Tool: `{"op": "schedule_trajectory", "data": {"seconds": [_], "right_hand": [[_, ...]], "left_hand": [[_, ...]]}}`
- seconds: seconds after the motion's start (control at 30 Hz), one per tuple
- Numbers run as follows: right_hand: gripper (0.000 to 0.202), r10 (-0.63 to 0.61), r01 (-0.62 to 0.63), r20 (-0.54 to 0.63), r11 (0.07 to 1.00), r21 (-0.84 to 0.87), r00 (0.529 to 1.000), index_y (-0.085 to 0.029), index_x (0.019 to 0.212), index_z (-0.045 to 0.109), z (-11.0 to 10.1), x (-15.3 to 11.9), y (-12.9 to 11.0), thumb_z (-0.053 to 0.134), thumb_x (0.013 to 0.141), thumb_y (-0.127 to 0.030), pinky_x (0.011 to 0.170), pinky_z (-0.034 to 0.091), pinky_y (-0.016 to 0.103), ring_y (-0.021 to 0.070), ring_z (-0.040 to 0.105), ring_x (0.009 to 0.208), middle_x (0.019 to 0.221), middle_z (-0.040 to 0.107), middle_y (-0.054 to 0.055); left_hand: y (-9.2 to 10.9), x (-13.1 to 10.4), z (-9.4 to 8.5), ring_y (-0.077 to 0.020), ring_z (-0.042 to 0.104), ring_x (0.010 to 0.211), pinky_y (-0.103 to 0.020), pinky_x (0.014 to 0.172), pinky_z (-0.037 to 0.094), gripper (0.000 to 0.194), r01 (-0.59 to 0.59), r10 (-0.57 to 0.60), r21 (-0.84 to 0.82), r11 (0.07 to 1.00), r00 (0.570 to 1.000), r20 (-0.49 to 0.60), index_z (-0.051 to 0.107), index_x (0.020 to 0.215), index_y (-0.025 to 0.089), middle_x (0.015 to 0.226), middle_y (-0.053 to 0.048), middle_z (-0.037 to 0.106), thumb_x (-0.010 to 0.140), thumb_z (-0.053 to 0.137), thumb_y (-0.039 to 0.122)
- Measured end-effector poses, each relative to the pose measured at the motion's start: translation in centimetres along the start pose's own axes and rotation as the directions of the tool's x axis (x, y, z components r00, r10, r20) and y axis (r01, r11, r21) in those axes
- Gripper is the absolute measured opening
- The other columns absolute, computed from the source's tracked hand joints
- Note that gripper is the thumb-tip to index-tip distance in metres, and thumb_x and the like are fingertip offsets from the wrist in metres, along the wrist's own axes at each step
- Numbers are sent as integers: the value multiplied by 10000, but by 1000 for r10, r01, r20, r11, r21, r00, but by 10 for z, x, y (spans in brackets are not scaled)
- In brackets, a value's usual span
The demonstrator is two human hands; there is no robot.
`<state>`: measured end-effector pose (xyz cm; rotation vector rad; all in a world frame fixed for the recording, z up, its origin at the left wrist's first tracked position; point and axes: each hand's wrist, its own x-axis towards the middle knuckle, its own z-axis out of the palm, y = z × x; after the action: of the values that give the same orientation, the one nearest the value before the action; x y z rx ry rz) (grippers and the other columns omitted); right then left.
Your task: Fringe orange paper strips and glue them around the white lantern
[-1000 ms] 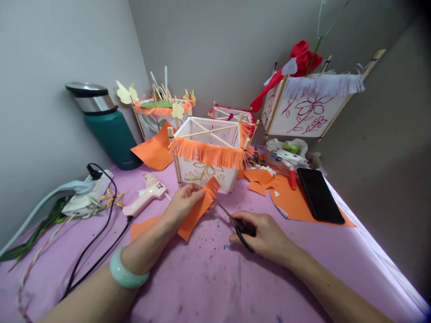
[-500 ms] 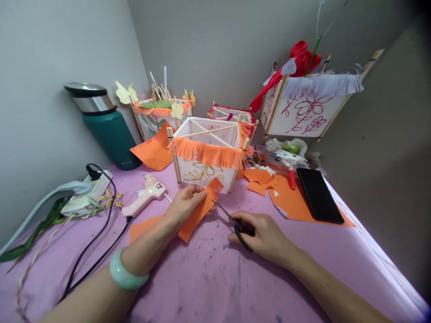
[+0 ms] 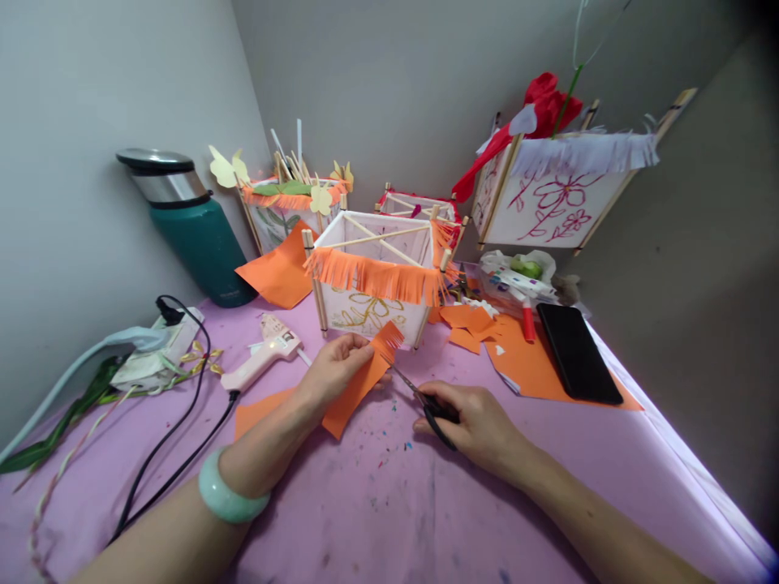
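My left hand (image 3: 338,362) pinches a strip of orange paper (image 3: 354,398) whose upper right end is cut into a fine fringe. In my right hand (image 3: 471,422) is a pair of black-handled scissors (image 3: 439,415), fingers through the loops. The blade tips meet the strip's right edge just below the fringe. Right behind the strip stands a white paper lantern (image 3: 374,312) on a wooden stick frame, with orange fringe (image 3: 377,274) along its top and a golden flower drawing on its front.
A pink hot glue gun (image 3: 261,362) and its black cable lie left, near a power strip (image 3: 155,349). A teal bottle (image 3: 198,243) stands behind. Orange scraps (image 3: 468,324), a red marker (image 3: 527,323) and a black phone (image 3: 578,353) lie right. Another lantern (image 3: 548,195) hangs above.
The scissors' handles have closed slightly in my right hand. My left hand and the orange strip stay in nearly the same place.
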<state>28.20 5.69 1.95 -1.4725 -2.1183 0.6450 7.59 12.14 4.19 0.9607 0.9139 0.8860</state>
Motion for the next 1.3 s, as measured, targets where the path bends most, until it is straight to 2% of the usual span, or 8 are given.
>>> {"op": "schedule_trajectory", "data": {"seconds": [0.23, 0.5, 0.87, 1.3], "right_hand": [[233, 1, -1, 5, 1000, 15, 1000, -200, 921, 664, 2, 0, 3, 677, 791, -393, 524, 337, 194, 100, 419, 558, 629, 518, -51], [239, 6, -6, -15, 1000, 2, 1000, -204, 913, 671, 0, -1, 0, 695, 766, -391, 514, 334, 197, 103, 424, 552, 623, 523, -50], [229, -6, 6, -11, 1000, 0, 1000, -206, 889, 661, 2, -1, 2, 671, 788, -412, 517, 332, 195, 101, 434, 549, 618, 529, -50], [229, 20, -20, 0, 1000, 21, 1000, -207, 931, 661, 0, -1, -1, 700, 769, -365, 517, 320, 199, 103, 391, 555, 611, 476, -64]], "left_hand": [[3, 0, -1, -189, 681, 551, -296, 565, 542, 222, 60, -60, 31, 998, 998, -3, 505, 805, 149, 639, -58, 685, 735, 690, 250], [2, -2, 0, -185, 682, 542, -283, 551, 536, 253, 77, -78, 32, 997, 996, 40, 470, 757, 172, 602, -39, 682, 730, 700, 274], [0, -1, -1, -208, 687, 554, -310, 562, 539, 303, 61, -63, 28, 998, 995, 81, 466, 754, 177, 602, -38, 680, 700, 723, 329], [-3, 0, -2, -171, 670, 551, -297, 566, 536, 267, 36, -39, 26, 999, 987, 153, 475, 747, 165, 670, -81, 711, 731, 696, 313]]}}
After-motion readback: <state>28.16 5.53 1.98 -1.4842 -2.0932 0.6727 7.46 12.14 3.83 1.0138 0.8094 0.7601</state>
